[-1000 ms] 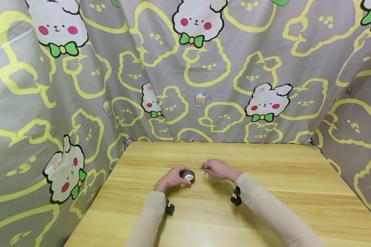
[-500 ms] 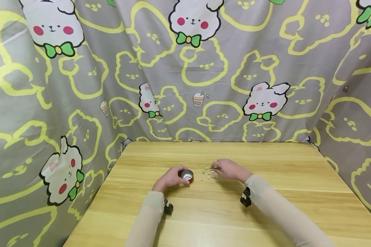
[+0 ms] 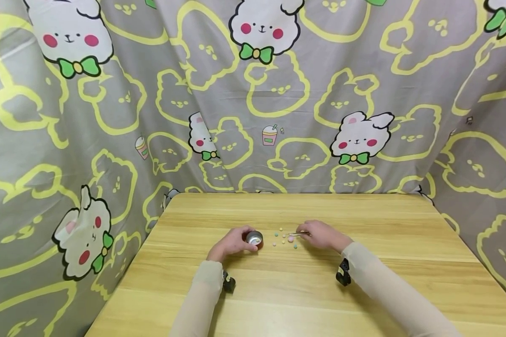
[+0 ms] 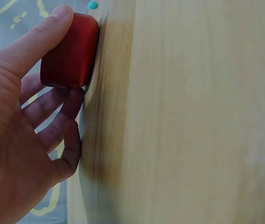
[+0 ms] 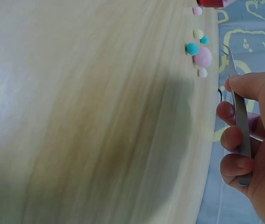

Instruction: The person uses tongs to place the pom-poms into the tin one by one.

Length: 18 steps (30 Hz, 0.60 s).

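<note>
My left hand [image 3: 234,241] grips a small round tin [image 3: 254,239], silvery inside with something small and pale in it. In the left wrist view the tin's wall [image 4: 70,53] is red, with my thumb on its near side. My right hand [image 3: 320,234] holds metal tweezers [image 5: 240,123], their tips slightly apart with nothing visible between them. They hover close to a pink pom-pom [image 5: 202,57], the largest of several small balls. Around it lie a teal ball [image 3: 295,246], a yellow one [image 3: 280,229] and other pale ones, between tin and right hand.
The wooden table [image 3: 261,299] reaches back to a grey patterned curtain [image 3: 278,103], which also hangs at both sides. Each wrist wears a small black camera, such as the right one [image 3: 343,273].
My right hand with the tweezers has moved right from beside the tin, over the balls, to the pink one. The tin stays in my left hand; the head view shifted slightly.
</note>
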Each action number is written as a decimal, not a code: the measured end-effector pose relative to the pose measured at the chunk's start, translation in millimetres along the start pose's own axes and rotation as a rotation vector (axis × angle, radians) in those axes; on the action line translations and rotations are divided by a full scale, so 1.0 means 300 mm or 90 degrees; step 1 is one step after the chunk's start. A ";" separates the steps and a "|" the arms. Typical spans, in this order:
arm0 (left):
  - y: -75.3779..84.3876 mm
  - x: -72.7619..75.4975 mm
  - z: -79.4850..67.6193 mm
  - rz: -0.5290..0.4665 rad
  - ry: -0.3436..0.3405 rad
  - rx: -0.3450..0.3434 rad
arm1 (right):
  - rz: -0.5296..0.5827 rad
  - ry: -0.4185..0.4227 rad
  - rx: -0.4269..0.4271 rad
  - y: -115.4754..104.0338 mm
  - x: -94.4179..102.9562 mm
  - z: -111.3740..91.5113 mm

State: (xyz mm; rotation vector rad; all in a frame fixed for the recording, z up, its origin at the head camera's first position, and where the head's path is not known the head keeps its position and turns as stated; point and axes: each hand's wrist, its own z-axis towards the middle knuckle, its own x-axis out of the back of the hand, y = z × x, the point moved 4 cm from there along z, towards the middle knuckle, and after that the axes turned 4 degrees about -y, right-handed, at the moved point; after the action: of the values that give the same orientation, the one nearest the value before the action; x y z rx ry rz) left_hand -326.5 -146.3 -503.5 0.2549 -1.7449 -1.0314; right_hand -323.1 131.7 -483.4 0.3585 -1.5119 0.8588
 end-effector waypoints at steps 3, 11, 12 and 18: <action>0.001 0.001 -0.002 0.003 -0.001 -0.002 | -0.001 0.002 0.004 0.008 -0.005 -0.003; -0.004 -0.003 0.000 0.004 -0.001 0.000 | 0.004 0.004 0.003 0.032 -0.022 -0.008; -0.004 -0.003 0.000 0.005 -0.001 0.002 | 0.006 0.004 0.004 0.033 -0.024 -0.007; -0.004 0.001 0.002 0.008 0.002 0.004 | 0.018 0.004 0.004 0.036 -0.028 -0.001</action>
State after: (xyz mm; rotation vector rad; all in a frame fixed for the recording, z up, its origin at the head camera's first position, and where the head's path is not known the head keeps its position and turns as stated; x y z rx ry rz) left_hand -327.6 -146.8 -504.2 0.2481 -1.7455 -1.0158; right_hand -328.8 137.0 -494.5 0.3395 -1.5114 0.8866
